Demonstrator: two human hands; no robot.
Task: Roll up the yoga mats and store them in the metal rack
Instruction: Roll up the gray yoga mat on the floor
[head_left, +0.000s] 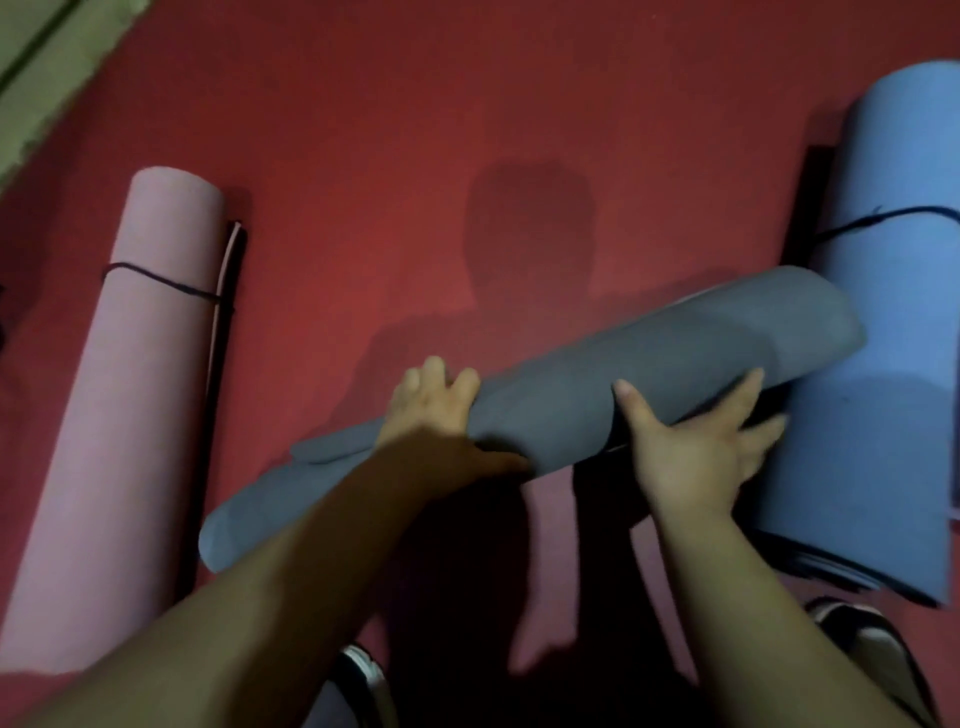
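A rolled grey yoga mat lies slanted across the red floor, its right end resting against a rolled blue mat. My left hand grips the grey roll near its middle, fingers curled over the top and thumb underneath. My right hand holds the roll further right, fingers spread around its near side. A rolled pink mat lies at the left, tied with a dark cord. The blue mat carries a dark cord too. No metal rack is in view.
Red carpet covers the floor between the mats. A pale green mat or sheet lies at the top left corner. My shoes show at the bottom edge.
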